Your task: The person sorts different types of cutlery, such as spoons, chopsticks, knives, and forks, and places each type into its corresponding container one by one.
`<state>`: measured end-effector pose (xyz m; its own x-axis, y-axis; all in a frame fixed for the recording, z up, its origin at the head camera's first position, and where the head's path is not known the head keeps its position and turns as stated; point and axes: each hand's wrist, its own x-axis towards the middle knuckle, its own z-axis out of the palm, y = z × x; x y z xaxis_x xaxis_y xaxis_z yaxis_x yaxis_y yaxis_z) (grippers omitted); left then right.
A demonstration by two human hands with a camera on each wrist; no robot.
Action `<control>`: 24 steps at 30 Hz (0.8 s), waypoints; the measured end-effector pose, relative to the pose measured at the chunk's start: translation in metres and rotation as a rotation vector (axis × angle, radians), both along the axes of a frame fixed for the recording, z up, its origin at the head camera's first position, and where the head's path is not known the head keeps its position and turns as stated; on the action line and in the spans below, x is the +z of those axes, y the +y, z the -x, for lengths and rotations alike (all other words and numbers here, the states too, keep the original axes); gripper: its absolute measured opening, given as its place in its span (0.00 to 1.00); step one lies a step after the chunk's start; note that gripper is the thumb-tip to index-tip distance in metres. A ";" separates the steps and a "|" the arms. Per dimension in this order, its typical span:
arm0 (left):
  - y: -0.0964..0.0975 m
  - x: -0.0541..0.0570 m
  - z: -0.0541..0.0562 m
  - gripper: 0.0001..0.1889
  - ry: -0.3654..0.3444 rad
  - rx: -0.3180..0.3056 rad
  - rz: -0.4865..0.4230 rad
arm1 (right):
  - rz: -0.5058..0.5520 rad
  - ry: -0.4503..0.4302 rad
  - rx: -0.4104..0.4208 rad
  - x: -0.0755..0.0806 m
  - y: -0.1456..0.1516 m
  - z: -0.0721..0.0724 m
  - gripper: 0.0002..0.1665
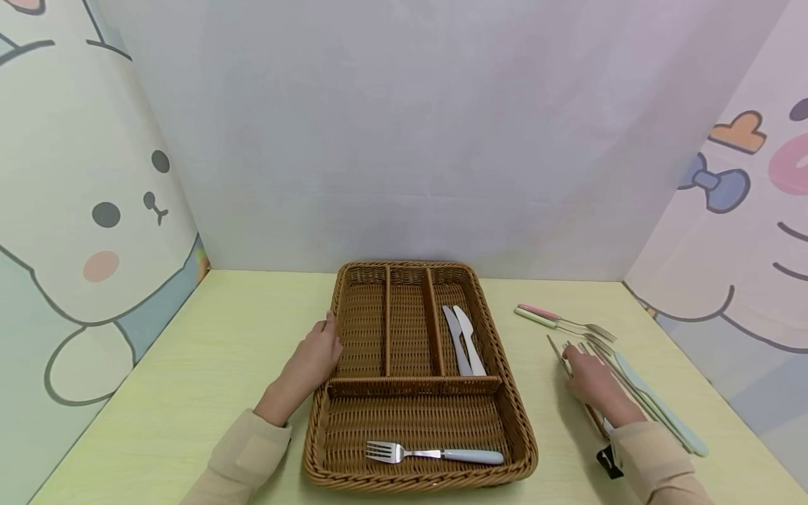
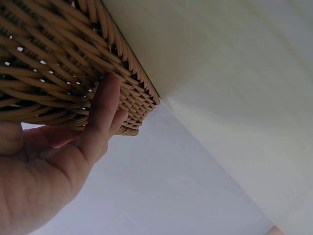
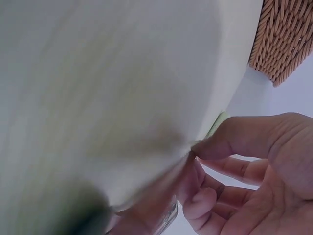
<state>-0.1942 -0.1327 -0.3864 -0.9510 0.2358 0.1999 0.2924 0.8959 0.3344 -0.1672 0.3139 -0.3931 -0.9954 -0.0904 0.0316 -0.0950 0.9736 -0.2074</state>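
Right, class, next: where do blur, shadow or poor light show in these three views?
Head view: basket fairly sharp, soft shadow beside the right hand; right wrist view: dark shape at lower left, badly out of focus; left wrist view: left hand dim, basket weave legible.

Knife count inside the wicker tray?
2, both in the right-hand rear compartment of the wicker tray, side by side: a greyish knife on the left, a white knife on the right. Nothing blocks the head view there.
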 end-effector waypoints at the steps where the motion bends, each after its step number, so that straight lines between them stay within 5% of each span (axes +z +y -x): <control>1: 0.000 0.000 0.000 0.30 -0.003 0.001 -0.001 | 0.002 0.015 0.003 0.001 -0.001 0.000 0.22; 9: 0.000 0.001 -0.001 0.30 0.000 -0.002 -0.008 | 0.006 0.116 0.023 0.005 -0.007 0.000 0.22; 16: 0.000 0.000 -0.001 0.29 0.025 -0.008 0.006 | 0.013 0.156 0.003 0.012 -0.019 0.000 0.05; 24: 0.000 0.000 -0.001 0.30 0.030 -0.005 -0.005 | 0.048 0.176 0.019 0.028 -0.040 0.000 0.19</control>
<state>-0.1934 -0.1327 -0.3860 -0.9434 0.2396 0.2295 0.3070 0.8928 0.3298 -0.1668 0.2740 -0.3652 -0.9723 -0.1029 0.2101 -0.1518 0.9608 -0.2320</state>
